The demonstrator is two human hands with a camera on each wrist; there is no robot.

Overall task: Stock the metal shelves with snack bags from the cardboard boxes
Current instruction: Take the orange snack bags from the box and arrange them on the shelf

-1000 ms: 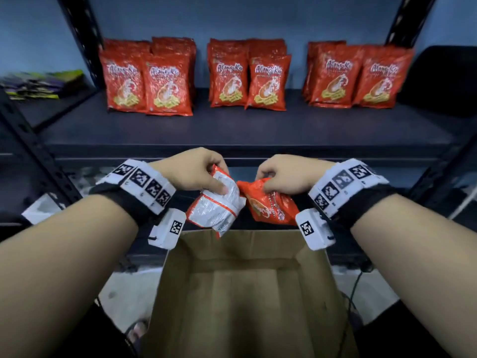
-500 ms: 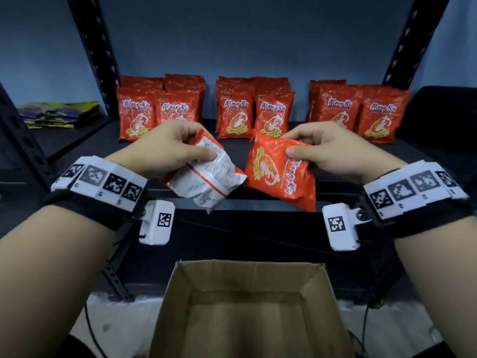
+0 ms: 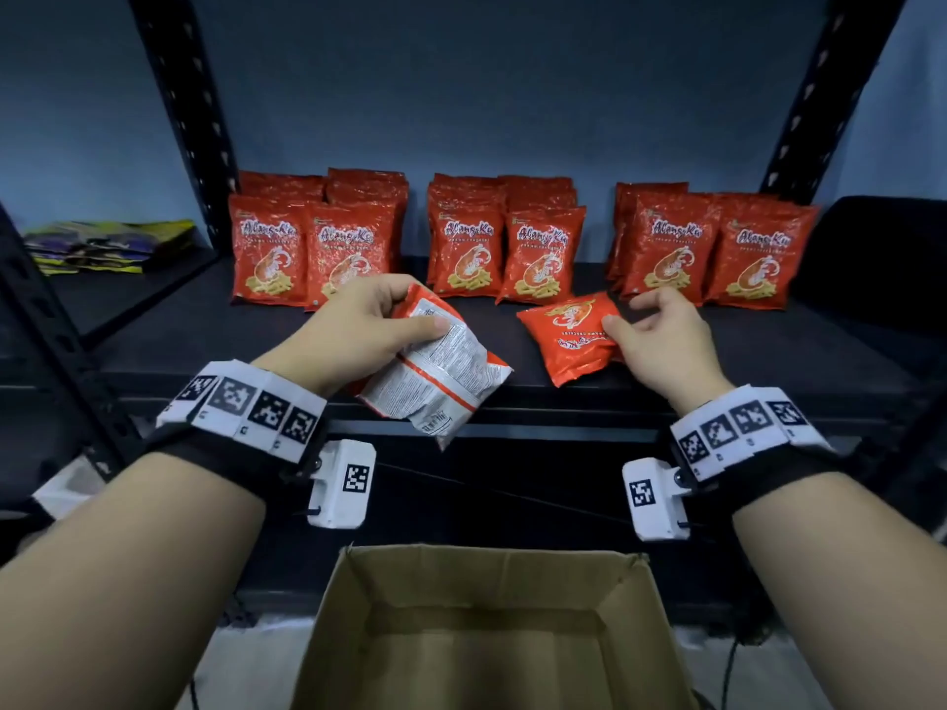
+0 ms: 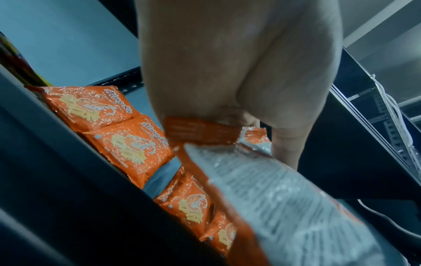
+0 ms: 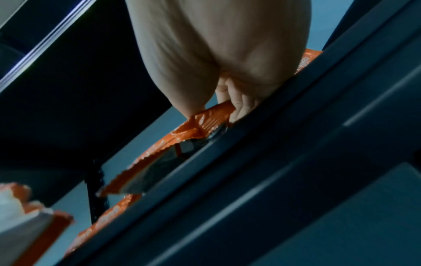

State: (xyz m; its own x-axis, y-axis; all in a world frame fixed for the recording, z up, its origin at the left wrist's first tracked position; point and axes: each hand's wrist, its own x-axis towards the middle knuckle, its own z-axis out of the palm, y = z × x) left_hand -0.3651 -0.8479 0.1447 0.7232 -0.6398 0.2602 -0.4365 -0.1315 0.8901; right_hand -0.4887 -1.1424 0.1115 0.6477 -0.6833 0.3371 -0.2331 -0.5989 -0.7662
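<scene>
My left hand (image 3: 417, 310) grips a snack bag (image 3: 440, 371) by its top, its silver printed back facing me, above the front edge of the black metal shelf (image 3: 205, 325). The left wrist view shows that bag (image 4: 273, 198) hanging below the hand (image 4: 227, 72). My right hand (image 3: 622, 312) pinches the right edge of a red snack bag (image 3: 569, 345) that lies flat on the shelf. In the right wrist view, thumb and fingers (image 5: 239, 106) hold the bag's seal (image 5: 212, 115). Three groups of red bags (image 3: 507, 248) stand at the back. An open cardboard box (image 3: 487, 556) sits below.
Black perforated uprights (image 3: 179, 94) frame the shelf on both sides. A stack of purple and yellow bags (image 3: 107, 246) lies on the neighbouring shelf to the left. A dark bulky object (image 3: 881, 248) fills the shelf's right end. No bags show in the visible part of the box.
Both hands rose from above the box to shelf height. The right hand turned its red bag and laid it flat on the shelf. The left hand keeps holding its bag.
</scene>
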